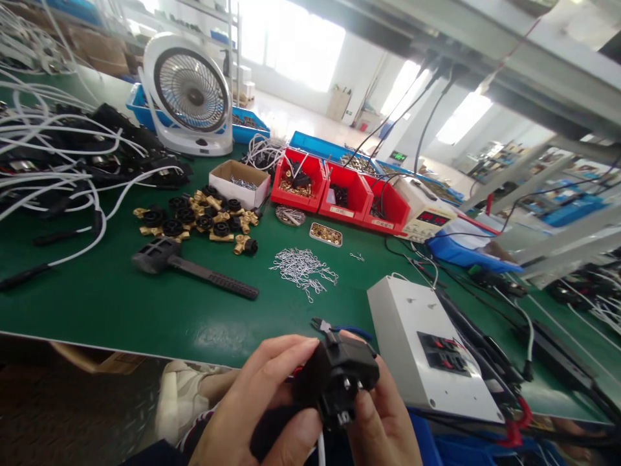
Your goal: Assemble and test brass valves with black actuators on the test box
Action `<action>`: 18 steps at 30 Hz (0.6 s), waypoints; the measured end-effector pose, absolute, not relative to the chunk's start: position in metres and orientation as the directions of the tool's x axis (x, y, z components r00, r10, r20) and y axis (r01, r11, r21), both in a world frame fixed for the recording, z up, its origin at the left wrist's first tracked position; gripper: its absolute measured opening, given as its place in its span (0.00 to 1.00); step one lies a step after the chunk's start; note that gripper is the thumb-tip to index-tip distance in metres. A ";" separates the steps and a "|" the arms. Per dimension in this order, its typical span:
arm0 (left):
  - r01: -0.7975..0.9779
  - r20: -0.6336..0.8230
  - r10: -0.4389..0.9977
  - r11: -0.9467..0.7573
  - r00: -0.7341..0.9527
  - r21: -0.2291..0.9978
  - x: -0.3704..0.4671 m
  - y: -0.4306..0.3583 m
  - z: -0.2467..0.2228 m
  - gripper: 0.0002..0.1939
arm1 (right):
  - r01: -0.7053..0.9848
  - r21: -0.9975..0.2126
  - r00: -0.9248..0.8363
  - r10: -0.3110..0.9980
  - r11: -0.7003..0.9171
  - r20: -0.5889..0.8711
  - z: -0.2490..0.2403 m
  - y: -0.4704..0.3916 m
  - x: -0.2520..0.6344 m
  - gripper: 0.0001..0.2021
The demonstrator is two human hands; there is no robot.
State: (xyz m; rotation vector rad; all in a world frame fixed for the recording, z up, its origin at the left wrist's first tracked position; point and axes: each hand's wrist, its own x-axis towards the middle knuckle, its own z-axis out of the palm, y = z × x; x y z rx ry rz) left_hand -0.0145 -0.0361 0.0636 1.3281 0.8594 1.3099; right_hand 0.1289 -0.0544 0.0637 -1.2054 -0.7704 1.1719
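My left hand (264, 401) and my right hand (383, 408) are both closed around a black plastic housing with metal contacts (339, 372), held over the table's front edge. A white cable hangs down below it. Just beyond the housing lie blue-handled pliers (347, 330), partly hidden by it. A heap of bent wire clips (303, 268) is on the green table (218, 323) further back. A hammer with a black head (194, 268) lies to the left of the clips.
Brass fittings with black knobs (194, 217) lie behind the hammer. Red bins (339, 194) stand at the back, near a white fan (189, 97). A grey box with a switch panel (402, 323) is on the right. Cabled black units (72, 149) pile up at the left.
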 end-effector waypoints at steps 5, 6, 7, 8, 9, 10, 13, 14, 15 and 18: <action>-0.225 0.110 0.974 -0.064 0.198 0.972 -0.017 -0.033 0.067 0.15 | -0.263 -0.958 0.233 0.957 -0.111 -0.174 0.067 -0.053 0.126 0.21; -0.219 0.115 0.971 -0.068 0.211 0.973 -0.018 -0.032 0.067 0.15 | -0.276 -0.953 0.226 0.955 -0.127 -0.193 0.066 -0.054 0.126 0.21; -0.205 0.129 0.967 -0.084 0.218 0.975 -0.020 -0.031 0.067 0.16 | -0.288 -0.947 0.220 0.953 -0.141 -0.209 0.066 -0.055 0.125 0.22; -0.182 0.151 0.964 -0.111 0.220 0.977 -0.022 -0.030 0.066 0.17 | -0.296 -0.943 0.216 0.951 -0.151 -0.221 0.064 -0.055 0.125 0.23; -0.152 0.175 0.960 -0.144 0.217 0.978 -0.024 -0.030 0.065 0.17 | -0.299 -0.941 0.214 0.950 -0.159 -0.229 0.063 -0.056 0.125 0.23; -0.117 0.200 0.957 -0.178 0.211 0.977 -0.026 -0.029 0.064 0.18 | -0.299 -0.940 0.216 0.948 -0.163 -0.233 0.061 -0.057 0.125 0.24; -0.023 0.259 0.941 -0.260 0.216 0.965 -0.029 -0.030 0.063 0.19 | -0.316 -0.933 0.228 0.941 -0.171 -0.250 0.056 -0.058 0.125 0.25; -0.001 0.276 0.936 -0.282 0.217 0.959 -0.029 -0.030 0.064 0.19 | -0.331 -0.928 0.227 0.940 -0.173 -0.256 0.055 -0.058 0.124 0.25; 0.016 0.290 0.933 -0.300 0.215 0.954 -0.029 -0.030 0.065 0.20 | -0.343 -0.924 0.226 0.939 -0.171 -0.258 0.054 -0.058 0.124 0.25; 0.043 0.313 0.926 -0.329 0.209 0.943 -0.029 -0.031 0.071 0.19 | -0.326 -0.934 0.221 0.948 -0.150 -0.229 0.053 -0.057 0.124 0.24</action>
